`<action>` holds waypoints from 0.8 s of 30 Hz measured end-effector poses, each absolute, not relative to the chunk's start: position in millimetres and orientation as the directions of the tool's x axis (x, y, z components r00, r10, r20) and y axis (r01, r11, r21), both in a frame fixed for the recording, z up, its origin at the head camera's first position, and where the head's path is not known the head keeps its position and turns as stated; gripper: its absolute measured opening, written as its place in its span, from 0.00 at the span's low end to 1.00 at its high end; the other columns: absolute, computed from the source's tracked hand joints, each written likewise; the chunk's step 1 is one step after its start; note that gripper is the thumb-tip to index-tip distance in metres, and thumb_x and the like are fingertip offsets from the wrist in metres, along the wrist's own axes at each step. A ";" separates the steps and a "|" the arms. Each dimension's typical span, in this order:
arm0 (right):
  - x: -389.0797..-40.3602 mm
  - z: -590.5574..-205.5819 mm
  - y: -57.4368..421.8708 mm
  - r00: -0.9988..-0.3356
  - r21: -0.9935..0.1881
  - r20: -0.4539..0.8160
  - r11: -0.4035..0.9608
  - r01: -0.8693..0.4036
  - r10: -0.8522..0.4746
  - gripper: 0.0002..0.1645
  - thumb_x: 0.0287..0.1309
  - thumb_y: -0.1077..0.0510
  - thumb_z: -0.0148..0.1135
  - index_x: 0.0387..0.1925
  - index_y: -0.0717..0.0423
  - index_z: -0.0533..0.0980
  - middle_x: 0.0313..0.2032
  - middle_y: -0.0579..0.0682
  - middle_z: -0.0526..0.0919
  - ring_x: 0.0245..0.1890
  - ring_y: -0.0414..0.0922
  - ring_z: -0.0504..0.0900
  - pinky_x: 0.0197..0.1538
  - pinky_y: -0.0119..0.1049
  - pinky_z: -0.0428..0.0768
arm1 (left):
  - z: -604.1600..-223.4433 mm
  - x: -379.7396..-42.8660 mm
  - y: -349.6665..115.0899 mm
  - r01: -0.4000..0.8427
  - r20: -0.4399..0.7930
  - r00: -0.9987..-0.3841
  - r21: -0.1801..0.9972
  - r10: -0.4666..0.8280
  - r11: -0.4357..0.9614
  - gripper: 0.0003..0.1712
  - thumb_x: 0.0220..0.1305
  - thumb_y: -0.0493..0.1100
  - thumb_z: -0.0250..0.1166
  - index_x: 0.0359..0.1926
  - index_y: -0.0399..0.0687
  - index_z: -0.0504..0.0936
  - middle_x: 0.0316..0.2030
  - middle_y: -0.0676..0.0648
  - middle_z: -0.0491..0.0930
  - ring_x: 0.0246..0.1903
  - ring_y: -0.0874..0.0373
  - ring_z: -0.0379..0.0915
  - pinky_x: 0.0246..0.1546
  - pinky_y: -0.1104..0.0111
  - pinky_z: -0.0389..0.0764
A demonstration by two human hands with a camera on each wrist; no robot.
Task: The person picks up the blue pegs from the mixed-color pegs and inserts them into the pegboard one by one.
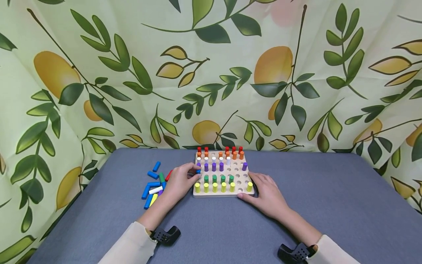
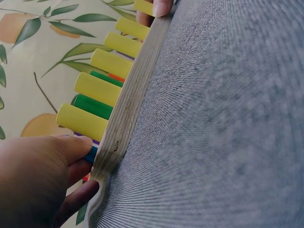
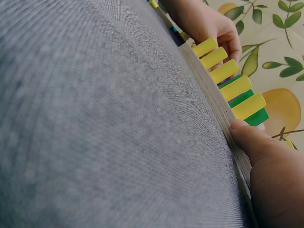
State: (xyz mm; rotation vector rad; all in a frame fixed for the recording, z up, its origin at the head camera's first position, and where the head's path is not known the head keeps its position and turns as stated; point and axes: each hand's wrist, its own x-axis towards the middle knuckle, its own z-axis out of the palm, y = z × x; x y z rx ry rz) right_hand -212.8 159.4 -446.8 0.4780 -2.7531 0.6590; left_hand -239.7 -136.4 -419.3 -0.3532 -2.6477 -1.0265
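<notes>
A wooden pegboard (image 1: 214, 195) lies on the table, with rows of red, orange, white, purple, green and yellow pegs standing in its holes. At its left edge my left hand (image 1: 180, 180) pinches a blue peg (image 1: 198, 171) between thumb and fingers, in the row between the purple and green pegs. In the left wrist view that blue peg (image 2: 91, 154) shows beside the thumb; its lower end is hidden, so I cannot tell how deep it sits. My right hand (image 1: 268, 194) grips the board's front right corner, thumb along the front edge and fingers at the right side.
Left of the board lies a loose pile of pegs, mostly blue, with a white peg (image 1: 155, 190), a green peg (image 1: 162, 178), a red peg (image 1: 169, 175) and a yellow peg (image 1: 154, 199). A leaf-patterned cloth (image 1: 230, 110) hangs behind the grey-blue table (image 1: 329, 205).
</notes>
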 end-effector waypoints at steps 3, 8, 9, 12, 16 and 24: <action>-213.1 -447.1 159.4 -0.910 -0.388 0.327 0.842 -0.375 -0.255 0.53 0.53 0.27 0.67 0.68 0.59 0.71 0.63 0.59 0.79 0.64 0.57 0.75 0.69 0.60 0.67 | -418.7 -239.0 -136.4 0.325 0.343 -0.931 0.612 0.128 0.721 0.10 0.61 0.38 0.73 0.45 0.45 0.87 0.40 0.45 0.88 0.38 0.56 0.85 0.40 0.63 0.87; -213.6 -447.2 160.2 -0.911 -0.386 0.323 0.843 -0.374 -0.257 0.53 0.53 0.27 0.66 0.68 0.59 0.71 0.63 0.59 0.79 0.64 0.57 0.75 0.70 0.60 0.67 | -416.8 -238.2 -136.0 0.325 0.334 -0.933 0.611 0.138 0.722 0.10 0.62 0.38 0.72 0.45 0.45 0.87 0.40 0.46 0.88 0.38 0.57 0.85 0.39 0.63 0.87; -213.5 -446.9 160.3 -0.910 -0.385 0.325 0.843 -0.375 -0.256 0.53 0.53 0.27 0.66 0.68 0.59 0.71 0.62 0.59 0.79 0.64 0.57 0.75 0.69 0.60 0.67 | -416.0 -238.0 -135.8 0.324 0.329 -0.934 0.612 0.140 0.721 0.10 0.62 0.38 0.72 0.45 0.45 0.87 0.40 0.46 0.88 0.38 0.57 0.84 0.40 0.63 0.87; -213.1 -447.1 159.9 -0.910 -0.385 0.327 0.843 -0.375 -0.255 0.53 0.53 0.27 0.67 0.68 0.59 0.71 0.62 0.58 0.79 0.64 0.57 0.75 0.69 0.60 0.68 | -414.7 -238.1 -136.3 0.320 0.318 -0.937 0.606 0.147 0.728 0.12 0.62 0.39 0.72 0.47 0.46 0.87 0.41 0.47 0.88 0.38 0.58 0.84 0.41 0.63 0.87; -212.3 -447.6 159.7 -0.911 -0.388 0.325 0.843 -0.373 -0.254 0.53 0.53 0.27 0.67 0.68 0.59 0.71 0.62 0.58 0.79 0.64 0.56 0.75 0.69 0.59 0.68 | -411.8 -237.2 -138.1 0.327 0.323 -0.933 0.574 0.159 0.751 0.13 0.61 0.41 0.73 0.47 0.48 0.87 0.42 0.47 0.87 0.40 0.58 0.84 0.42 0.63 0.87; -213.0 -447.3 159.8 -0.911 -0.388 0.325 0.843 -0.373 -0.254 0.53 0.53 0.27 0.67 0.68 0.59 0.71 0.62 0.58 0.80 0.65 0.57 0.74 0.69 0.60 0.68 | -395.8 -234.5 -145.7 0.349 0.383 -0.907 0.453 0.174 0.820 0.10 0.67 0.45 0.67 0.47 0.48 0.87 0.43 0.48 0.87 0.41 0.54 0.84 0.41 0.59 0.86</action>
